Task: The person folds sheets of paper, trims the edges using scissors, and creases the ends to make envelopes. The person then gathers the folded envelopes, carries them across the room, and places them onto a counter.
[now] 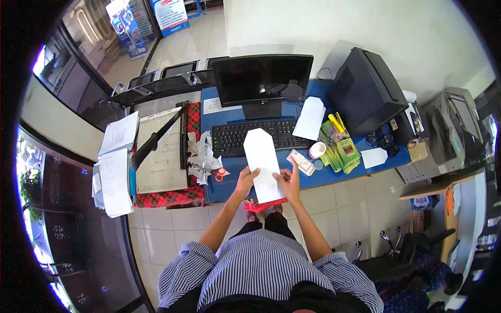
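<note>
A long white paper envelope (261, 161) with cut corners at its upper end is held in front of me, over the desk's front edge. My left hand (246, 183) pinches its left side near the lower end. Opposite, my right hand (288, 185) grips the right edge, with one finger pointing up. Something red (266, 205) shows just below the envelope. Left of the hands are white paper scraps (202, 154) and red-handled scissors (218, 175). Close to my right hand lie a small printed packet (301, 162) and an open white cup (317, 150).
Behind the envelope are a black keyboard (229, 136) and monitor (261, 78). More white envelopes (309, 118) and green packets (342, 151) lie to the right, near a computer tower (368, 86). A paper cutter (162, 151) and paper stacks (116, 180) stand left.
</note>
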### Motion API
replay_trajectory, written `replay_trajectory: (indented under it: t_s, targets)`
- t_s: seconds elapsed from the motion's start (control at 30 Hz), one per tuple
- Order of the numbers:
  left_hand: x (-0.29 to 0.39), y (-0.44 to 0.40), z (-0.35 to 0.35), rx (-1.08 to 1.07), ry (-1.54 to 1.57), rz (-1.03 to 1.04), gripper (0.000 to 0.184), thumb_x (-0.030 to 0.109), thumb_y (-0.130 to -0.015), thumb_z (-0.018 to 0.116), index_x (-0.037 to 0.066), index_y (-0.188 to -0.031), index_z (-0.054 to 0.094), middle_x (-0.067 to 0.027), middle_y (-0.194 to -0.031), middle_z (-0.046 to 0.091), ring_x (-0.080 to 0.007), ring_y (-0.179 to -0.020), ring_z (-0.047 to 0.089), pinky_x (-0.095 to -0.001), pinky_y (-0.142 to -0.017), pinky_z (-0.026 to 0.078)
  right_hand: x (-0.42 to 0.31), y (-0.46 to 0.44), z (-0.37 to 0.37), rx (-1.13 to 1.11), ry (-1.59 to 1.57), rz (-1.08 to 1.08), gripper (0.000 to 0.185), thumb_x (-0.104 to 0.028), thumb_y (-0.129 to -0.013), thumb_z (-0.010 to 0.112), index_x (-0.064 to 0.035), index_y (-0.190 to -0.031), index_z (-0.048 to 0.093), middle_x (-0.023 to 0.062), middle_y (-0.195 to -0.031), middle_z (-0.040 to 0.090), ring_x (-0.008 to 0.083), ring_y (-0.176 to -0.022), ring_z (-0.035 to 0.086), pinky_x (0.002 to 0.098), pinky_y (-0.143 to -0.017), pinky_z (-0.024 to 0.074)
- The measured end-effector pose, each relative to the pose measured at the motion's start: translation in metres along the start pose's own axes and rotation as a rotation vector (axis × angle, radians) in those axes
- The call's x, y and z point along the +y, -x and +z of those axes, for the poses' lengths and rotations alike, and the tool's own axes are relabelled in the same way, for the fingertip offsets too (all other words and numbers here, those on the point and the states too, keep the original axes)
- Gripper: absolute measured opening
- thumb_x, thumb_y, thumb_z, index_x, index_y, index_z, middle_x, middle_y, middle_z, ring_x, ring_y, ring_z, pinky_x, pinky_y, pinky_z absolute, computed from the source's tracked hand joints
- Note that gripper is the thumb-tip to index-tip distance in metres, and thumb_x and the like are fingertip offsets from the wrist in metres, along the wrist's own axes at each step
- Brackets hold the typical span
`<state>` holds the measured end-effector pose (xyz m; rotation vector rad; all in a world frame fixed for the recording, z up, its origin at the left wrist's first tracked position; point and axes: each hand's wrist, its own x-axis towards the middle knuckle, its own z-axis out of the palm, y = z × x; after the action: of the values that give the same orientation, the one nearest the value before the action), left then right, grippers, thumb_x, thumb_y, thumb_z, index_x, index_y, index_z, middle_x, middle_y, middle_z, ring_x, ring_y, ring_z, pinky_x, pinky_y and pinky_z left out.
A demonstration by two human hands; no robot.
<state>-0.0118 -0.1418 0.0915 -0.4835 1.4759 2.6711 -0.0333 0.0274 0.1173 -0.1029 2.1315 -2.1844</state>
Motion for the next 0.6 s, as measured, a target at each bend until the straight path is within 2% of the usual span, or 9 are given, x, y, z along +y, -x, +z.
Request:
replay_trajectory:
  t_s: [0.17,0.3,0.5,0.6]
  targets:
    - [0.008,-0.007,0.011,0.009,-0.177,0.034,0.027,0.009,-0.086,0.06,-0.005,-0.109,0.054,-0.014,-0.099,0.061,-0.0159,-0.08,0.058,-0.0263,-0.07,0.049,0.002,-0.004,-0.01,-0.062,0.006,0.111,0.075,-0.001,-0.075,0.069,-0.0082,-0.139,0.031,0.0086,-0.089,0.058,0.0128,-0.07,0.052,0.0216,-0.064,0.0422]
    - [0.015,-0.017,0.019,-0.054,-0.447,0.066,0.032,0.009,-0.083,0.064,-0.006,-0.109,0.052,-0.014,-0.098,0.061,-0.0159,-0.077,0.059,-0.0262,-0.063,0.049,-0.002,-0.021,-0.01,-0.006,0.054,-0.132,0.073,0.0,-0.076,0.068,-0.0077,-0.139,0.032,0.0055,-0.082,0.057,0.0103,-0.064,0.046,0.0196,-0.06,0.0389]
    - [0.02,-0.03,0.028,-0.072,-0.555,0.091,0.042,0.012,-0.078,0.07,-0.006,-0.11,0.049,-0.0139,-0.095,0.061,-0.017,-0.074,0.059,-0.0269,-0.06,0.05,-0.028,-0.061,-0.013,-0.106,0.073,-0.218,0.07,0.0,-0.077,0.067,-0.007,-0.138,0.032,0.0048,-0.08,0.056,0.0101,-0.066,0.048,0.0188,-0.063,0.0399]
    - [0.014,-0.029,0.041,0.158,-0.838,0.381,0.047,0.014,-0.075,0.073,-0.005,-0.109,0.047,-0.0136,-0.092,0.06,-0.0173,-0.074,0.059,-0.0269,-0.06,0.05,-0.027,-0.071,-0.004,-0.095,0.08,-0.173,0.065,-0.003,-0.08,0.065,-0.0072,-0.137,0.034,0.0055,-0.08,0.057,0.0103,-0.065,0.049,0.0192,-0.06,0.0387]
